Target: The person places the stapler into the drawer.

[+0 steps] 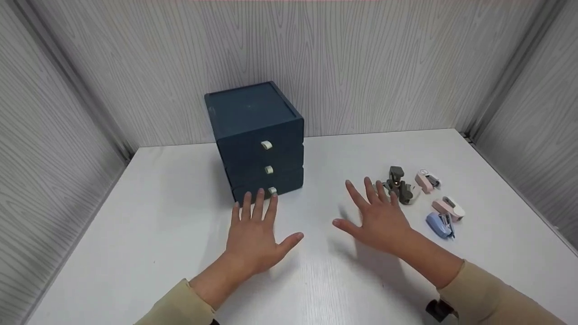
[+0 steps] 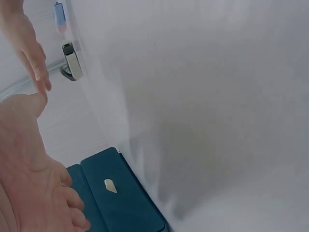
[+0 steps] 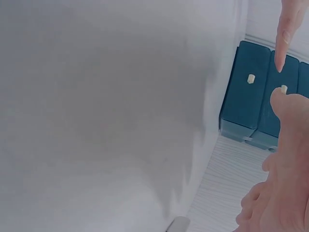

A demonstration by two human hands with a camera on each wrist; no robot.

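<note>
A dark blue three-drawer box (image 1: 257, 140) stands at the back of the white table (image 1: 135, 225), each drawer with a small pale knob (image 1: 267, 145). My left hand (image 1: 255, 232) hovers palm down just in front of the bottom drawer, fingers spread and straight, holding nothing. My right hand (image 1: 377, 214) hovers beside it, also spread and empty, its fingertips near a grey stapler (image 1: 399, 185). The left wrist view shows the box (image 2: 116, 193) past my palm (image 2: 29, 183). In the right wrist view the drawers (image 3: 256, 92) lie beyond my hand (image 3: 285, 159).
Right of my right hand lie several small staplers: a pink one (image 1: 426, 179), another pink one (image 1: 448, 208) and a blue one (image 1: 439, 225). Grey wood-grain walls (image 1: 361, 58) close the table in at back and both sides.
</note>
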